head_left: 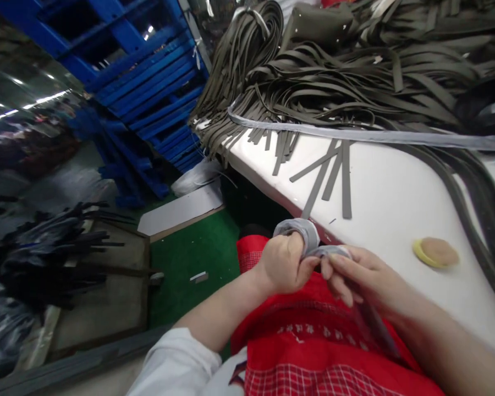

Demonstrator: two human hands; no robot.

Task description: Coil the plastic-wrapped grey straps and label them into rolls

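Observation:
My left hand [284,263] is closed around a small roll of grey tape [303,230] held over my lap, just off the white table's near edge. My right hand [355,274] pinches the loose end of the same grey tape [334,252] right beside the roll, fingers pressed together. A long grey strip [371,135] runs across the table from the strap pile to the right edge. Under both hands lies my red apron [313,335].
A big heap of dark olive straps [334,71] covers the far table; several loose strap pieces [334,176] lie on the white tabletop [396,209]. A round tan and yellow pad [435,253] sits at right. Blue pallets [148,71] stand left, above green flooring [190,253].

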